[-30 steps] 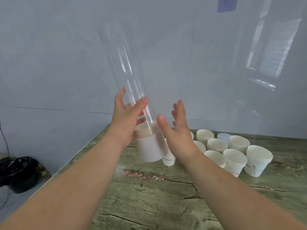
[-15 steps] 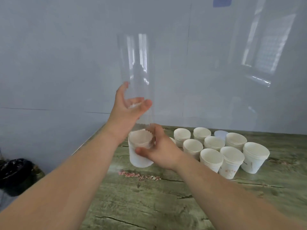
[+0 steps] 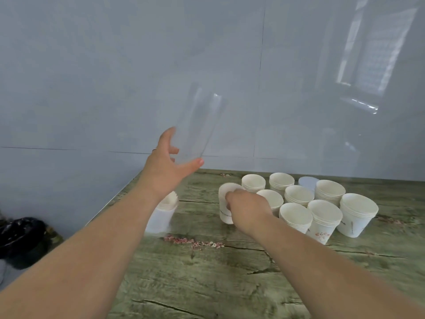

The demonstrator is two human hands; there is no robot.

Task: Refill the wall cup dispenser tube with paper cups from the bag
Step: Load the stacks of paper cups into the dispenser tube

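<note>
Colours and patterns at the table.
Paper cups [image 3: 296,215] white, cream inside; printed cup [image 3: 320,233] at 4 o'clock, pink flowers. Dispenser tube [image 3: 197,125] clear. Table [image 3: 207,284] grey-green wood grain, dark cracks. Wall [image 3: 115,65] pale blue-grey. Bag [image 3: 20,236] at 8 o'clock, black.

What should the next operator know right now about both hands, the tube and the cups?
Left hand: holds the clear tube by its lower end, raised above the table and tilted.
Right hand: grips the cup stack at the left edge of the group.
Other stacks stand upright to its right. A separate stack sits under the left forearm.
Done: nothing loaded that shows, as no cups are visible inside the tube.
Left: feed the stacks into the tube, probably the gripped one first. No bag or wall mount is in view.
</note>
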